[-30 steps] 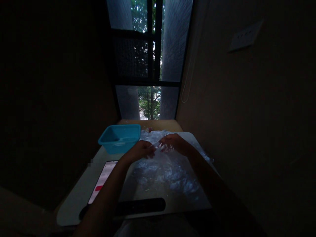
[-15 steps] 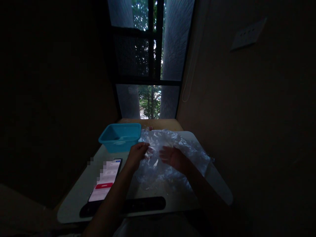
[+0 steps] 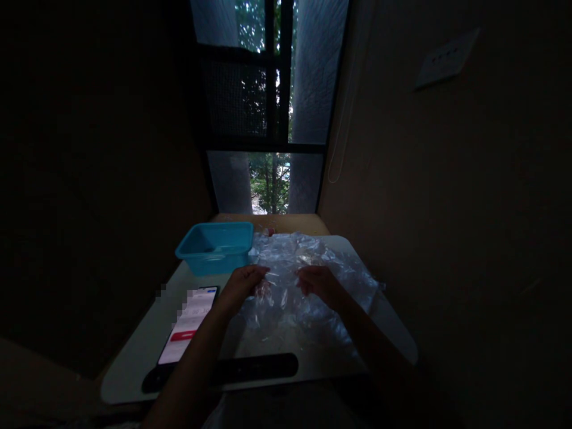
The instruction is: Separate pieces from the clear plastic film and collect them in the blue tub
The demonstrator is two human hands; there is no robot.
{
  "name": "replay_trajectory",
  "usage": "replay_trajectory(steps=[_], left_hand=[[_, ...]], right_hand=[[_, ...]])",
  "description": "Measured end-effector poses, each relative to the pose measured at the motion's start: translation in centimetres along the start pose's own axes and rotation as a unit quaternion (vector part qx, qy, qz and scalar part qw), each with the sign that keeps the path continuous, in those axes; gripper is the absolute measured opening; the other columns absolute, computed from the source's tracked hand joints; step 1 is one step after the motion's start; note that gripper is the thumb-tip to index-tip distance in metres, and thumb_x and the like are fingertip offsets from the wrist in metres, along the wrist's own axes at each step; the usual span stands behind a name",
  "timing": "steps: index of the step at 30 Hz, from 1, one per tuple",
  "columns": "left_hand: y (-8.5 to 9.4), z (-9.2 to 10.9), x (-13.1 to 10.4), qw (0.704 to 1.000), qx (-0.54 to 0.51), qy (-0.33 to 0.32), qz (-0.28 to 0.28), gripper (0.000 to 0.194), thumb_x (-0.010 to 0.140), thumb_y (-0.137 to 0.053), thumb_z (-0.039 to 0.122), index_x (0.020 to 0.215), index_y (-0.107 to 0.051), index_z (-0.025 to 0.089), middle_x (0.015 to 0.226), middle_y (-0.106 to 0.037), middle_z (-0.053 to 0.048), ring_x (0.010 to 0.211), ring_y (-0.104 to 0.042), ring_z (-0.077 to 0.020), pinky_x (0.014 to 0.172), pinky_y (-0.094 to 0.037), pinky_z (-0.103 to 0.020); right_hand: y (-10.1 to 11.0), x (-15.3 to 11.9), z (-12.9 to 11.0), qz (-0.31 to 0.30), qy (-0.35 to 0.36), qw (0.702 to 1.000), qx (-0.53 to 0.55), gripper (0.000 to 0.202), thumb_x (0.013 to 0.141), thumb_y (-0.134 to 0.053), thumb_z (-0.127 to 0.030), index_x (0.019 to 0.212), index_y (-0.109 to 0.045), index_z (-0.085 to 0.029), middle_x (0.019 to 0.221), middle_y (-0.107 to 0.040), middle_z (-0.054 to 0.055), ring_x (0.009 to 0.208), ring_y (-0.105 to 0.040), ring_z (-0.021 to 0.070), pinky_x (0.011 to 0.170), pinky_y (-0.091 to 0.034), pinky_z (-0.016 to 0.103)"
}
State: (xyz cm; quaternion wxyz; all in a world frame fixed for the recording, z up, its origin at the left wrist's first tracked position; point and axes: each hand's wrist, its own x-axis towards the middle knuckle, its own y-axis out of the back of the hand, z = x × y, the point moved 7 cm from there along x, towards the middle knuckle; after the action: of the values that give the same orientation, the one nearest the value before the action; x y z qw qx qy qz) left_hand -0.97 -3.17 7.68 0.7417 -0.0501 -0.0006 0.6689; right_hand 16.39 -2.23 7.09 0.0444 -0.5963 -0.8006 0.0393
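Observation:
Crumpled, shiny clear plastic film (image 3: 290, 310) is spread over the middle and right of a small white table; whether it is one sheet or several bags I cannot tell. My left hand (image 3: 241, 287) pinches it on the left, thumb and fingers pressed together, with some plastic bunched below the fingertips. A short gap away, my right hand (image 3: 322, 285) also has its fingers closed on the plastic. Between the two hands the film looks drawn up a little. Dim light hides the exact edges in my fingers.
A blue plastic basin (image 3: 218, 262) stands at the table's back left. Near my left forearm lies a phone (image 3: 187, 328) with its screen lit. A dark slot (image 3: 254, 368) runs along the front of the white table (image 3: 120, 369). Beyond is a window (image 3: 268, 149); walls close both sides.
My right hand's outstretched fingers have curled in and closed on the plastic. My left hand has shifted slightly down and left, still pinching. The basin and phone stay put.

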Motion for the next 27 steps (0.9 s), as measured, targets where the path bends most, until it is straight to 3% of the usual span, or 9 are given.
replay_trajectory(steps=[4, 10, 14, 18, 23, 27], left_hand=[[-0.2, -0.5, -0.1, 0.999, -0.027, 0.017, -0.019, 0.034, 0.062, -0.058, 0.034, 0.086, -0.057, 0.01, 0.048, -0.056, 0.002, 0.041, -0.051, -0.01, 0.042, -0.037, -0.021], [-0.4, -0.7, -0.1, 0.997, -0.056, 0.023, -0.039, 0.036, 0.063, -0.054, 0.027, 0.094, -0.052, 0.01, 0.047, -0.058, 0.0, 0.039, -0.052, -0.0126, 0.041, -0.038, -0.023], [-0.2, -0.9, -0.1, 0.996, -0.071, 0.027, -0.039, 0.023, 0.06, -0.054, 0.024, 0.08, -0.056, 0.012, 0.047, -0.057, 0.001, 0.038, -0.05, -0.0107, 0.04, -0.037, -0.022], [-0.2, -0.9, -0.1, 0.996, -0.078, 0.016, -0.049, 0.007, 0.057, -0.052, 0.021, 0.059, -0.052, 0.014, 0.046, -0.056, 0.001, 0.038, -0.048, -0.0089, 0.04, -0.036, -0.021], [-0.2, -0.9, 0.0, 0.998, -0.042, 0.001, -0.05, 0.006, 0.057, -0.05, 0.02, 0.053, -0.051, 0.015, 0.04, -0.046, 0.005, 0.035, -0.041, -0.0065, 0.038, -0.033, -0.019], [-0.1, -0.8, -0.1, 0.998, -0.043, -0.006, -0.034, 0.006, 0.056, -0.049, 0.019, 0.052, -0.049, 0.015, 0.04, -0.041, 0.006, 0.034, -0.034, -0.004, 0.036, -0.028, -0.016]], right_hand=[[-0.1, 0.0, 0.4, -0.005, -0.004, 1.0, 0.029, 0.021, 0.062, -0.062, -0.032, 0.065, -0.063, -0.011, 0.051, -0.057, 0.0, 0.04, -0.047, 0.0066, 0.042, -0.035, 0.022], [0.4, 0.4, 1.4, -0.022, 0.007, 0.997, 0.073, 0.021, 0.064, -0.06, -0.028, 0.079, -0.063, -0.013, 0.05, -0.058, 0.0, 0.041, -0.048, 0.007, 0.042, -0.034, 0.021], [0.8, 0.5, 1.7, -0.017, 0.003, 0.995, 0.099, 0.021, 0.063, -0.06, -0.025, 0.081, -0.063, -0.016, 0.053, -0.059, -0.001, 0.044, -0.05, 0.0073, 0.044, -0.035, 0.021], [0.8, 0.4, 1.5, -0.012, 0.003, 0.994, 0.111, 0.011, 0.057, -0.061, -0.021, 0.066, -0.064, -0.015, 0.053, -0.058, 0.0, 0.044, -0.049, 0.0069, 0.045, -0.035, 0.021], [1.4, -0.1, 0.9, 0.004, 0.036, 0.996, 0.076, 0.009, 0.056, -0.059, -0.018, 0.063, -0.064, -0.015, 0.063, -0.061, 0.002, 0.048, -0.05, 0.0075, 0.044, -0.037, 0.02], [1.7, -0.2, 1.4, 0.016, 0.021, 0.996, 0.083, 0.013, 0.057, -0.059, -0.024, 0.067, -0.064, -0.016, 0.056, -0.06, 0.001, 0.043, -0.05, 0.0081, 0.04, -0.036, 0.019]])
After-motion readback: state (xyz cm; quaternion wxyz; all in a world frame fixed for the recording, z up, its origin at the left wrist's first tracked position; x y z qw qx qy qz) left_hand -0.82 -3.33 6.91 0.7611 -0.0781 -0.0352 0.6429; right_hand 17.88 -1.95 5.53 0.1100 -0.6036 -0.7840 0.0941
